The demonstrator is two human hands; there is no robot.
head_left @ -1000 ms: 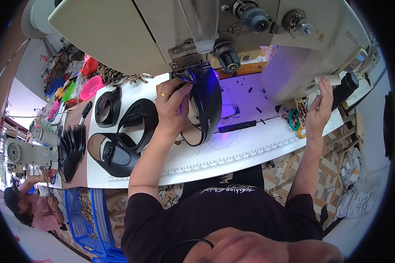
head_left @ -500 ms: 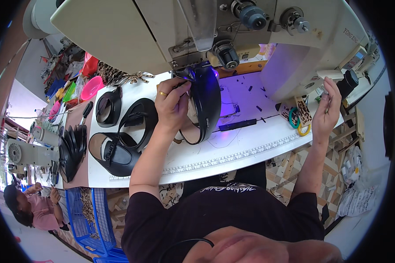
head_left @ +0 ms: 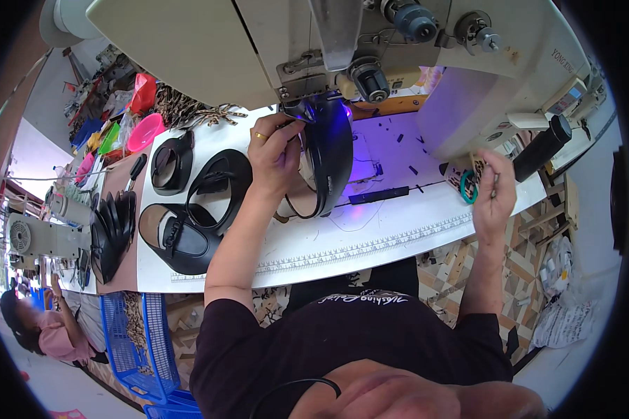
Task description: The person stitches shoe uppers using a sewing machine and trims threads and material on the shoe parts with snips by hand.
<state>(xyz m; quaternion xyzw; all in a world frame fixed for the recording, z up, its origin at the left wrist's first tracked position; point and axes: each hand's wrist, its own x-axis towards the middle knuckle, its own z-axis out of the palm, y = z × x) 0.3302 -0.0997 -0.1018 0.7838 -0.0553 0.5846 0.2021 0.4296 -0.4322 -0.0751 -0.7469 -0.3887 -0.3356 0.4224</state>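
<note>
A black leather shoe point(head_left: 334, 164) with a pale insole stands on edge under the sewing machine head point(head_left: 314, 80). My left hand point(head_left: 276, 157), a ring on one finger, is closed on the shoe's upper edge beside the needle area; the needle itself is hidden. At the right of the table my right hand point(head_left: 495, 199) has its fingers curled in. Whatever lies within them, if anything, I cannot make out. It overlaps a leopard-print piece point(head_left: 476, 165) and is beside a teal ring-shaped handle point(head_left: 468, 187).
Several black shoes point(head_left: 182, 237) lie left of my left arm, with black shoe pieces point(head_left: 112, 234) farther left. A ruler strip point(head_left: 363, 246) runs along the table's front edge. Blue baskets point(head_left: 162, 349) stand on the floor. Another person point(head_left: 56, 335) works at far left.
My right hand has moved left and down over the leopard-print piece, its fingers curling and covering the yellow ring. My left hand keeps its grip on the shoe.
</note>
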